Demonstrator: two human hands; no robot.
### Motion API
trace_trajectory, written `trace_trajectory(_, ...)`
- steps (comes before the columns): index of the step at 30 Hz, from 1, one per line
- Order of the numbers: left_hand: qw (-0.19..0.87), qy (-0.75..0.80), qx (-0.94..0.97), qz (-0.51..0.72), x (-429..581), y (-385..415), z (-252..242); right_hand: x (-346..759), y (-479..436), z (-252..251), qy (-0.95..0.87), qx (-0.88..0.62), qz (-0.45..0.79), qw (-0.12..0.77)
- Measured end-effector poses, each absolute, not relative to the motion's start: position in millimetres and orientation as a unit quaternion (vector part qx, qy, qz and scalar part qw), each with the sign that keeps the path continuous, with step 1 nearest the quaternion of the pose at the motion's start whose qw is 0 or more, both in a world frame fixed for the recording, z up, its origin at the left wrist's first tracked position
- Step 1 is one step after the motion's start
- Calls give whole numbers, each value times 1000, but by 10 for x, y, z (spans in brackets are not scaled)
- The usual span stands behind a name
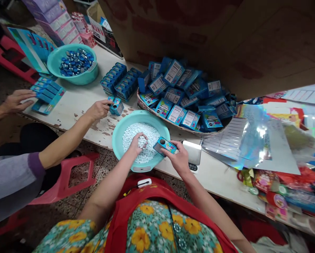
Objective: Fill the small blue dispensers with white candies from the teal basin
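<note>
**White Worktable (78,102): Layout and Hand Positions**

The worn white tabletop runs from the left edge to the right, with a large cardboard carton (226,35) behind it.

1. Far left: a co-worker's hand (15,101) rests flat beside a stack of flat blue cartons (48,93). Behind them stands a teal tub (54,61) of blue pieces.
2. Left of centre: the co-worker's other hand (98,110) grips a small box (117,105), in front of rows of standing boxes (120,82).
3. Centre: a teal bowl (117,135) sits at the near table edge and holds white pellets (152,135). The left hand (137,142) is inside the bowl, fingers curled together around a handful of pellets.
4. Just right of the bowl: the right hand (178,160) holds a blue box (165,146) over the bowl rim, thumb and fingers clamped on its sides, its round opening facing up.
5. Beside that hand lies a small scale (193,154). Behind is a woven basket (147,107) heaped with blue packs (178,95).
6. Right: holographic sheets (252,140) overlap on the table.
</note>
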State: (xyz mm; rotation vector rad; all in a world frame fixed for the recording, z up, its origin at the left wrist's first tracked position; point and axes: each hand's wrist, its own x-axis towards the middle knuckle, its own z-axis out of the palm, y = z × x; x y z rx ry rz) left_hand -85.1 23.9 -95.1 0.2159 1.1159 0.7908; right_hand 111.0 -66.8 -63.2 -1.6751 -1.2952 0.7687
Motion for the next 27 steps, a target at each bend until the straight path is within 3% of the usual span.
trace_trajectory(6, 725, 434, 184, 503, -614, 177, -365, 817, -538, -691, -638, -627, 265, 359)
trace_trajectory(11, 626, 460, 234, 584, -535, 123, -264, 659, -463, -662, -669, -615, 250, 335)
trace_trajectory(18, 593, 487, 299, 567, -610, 150, -227, 610, -459, -613, -713, -582, 243, 306)
trace_trajectory(27, 545, 493, 376, 565, -608, 178, -215, 552, -354, -543, -680, -598, 264, 332)
